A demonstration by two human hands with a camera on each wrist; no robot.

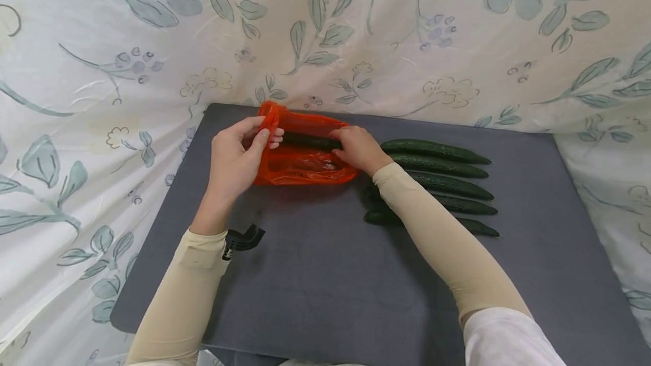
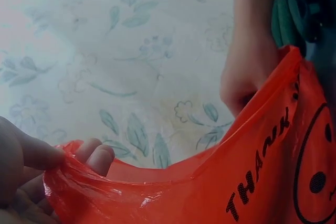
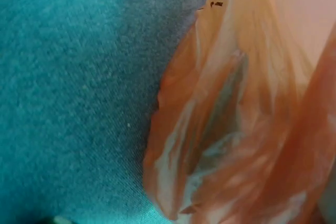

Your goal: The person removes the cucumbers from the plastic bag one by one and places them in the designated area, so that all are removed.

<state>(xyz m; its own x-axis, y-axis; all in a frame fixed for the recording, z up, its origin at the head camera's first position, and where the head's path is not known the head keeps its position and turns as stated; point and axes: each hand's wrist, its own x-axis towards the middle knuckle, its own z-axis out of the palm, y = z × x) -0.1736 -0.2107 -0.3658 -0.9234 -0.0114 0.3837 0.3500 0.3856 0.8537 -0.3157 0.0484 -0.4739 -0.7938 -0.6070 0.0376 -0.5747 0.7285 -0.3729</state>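
A red plastic bag [image 1: 310, 175] lies at the back of the grey table, its mouth spread wide. My left hand [image 1: 235, 154] pinches the bag's rim between thumb and fingers at the left side. At the right side of the opening, my right hand [image 1: 360, 148] grips the end of a dark green cucumber [image 1: 311, 140], which lies lengthwise within the mouth. In the left wrist view, black lettering and a printed face mark the bag [image 2: 199, 198], and the right hand [image 2: 251, 72] reaches behind its rim. Crinkled, translucent bag plastic [image 3: 236, 135] fills much of the right wrist view.
Several cucumbers [image 1: 450, 185] lie side by side to the right of the bag, partly beneath the right forearm. Leaf-patterned cloth [image 1: 325, 33] hangs behind and beside the table [image 1: 315, 275]. A black strap device [image 1: 245, 239] sticks out from the left wrist.
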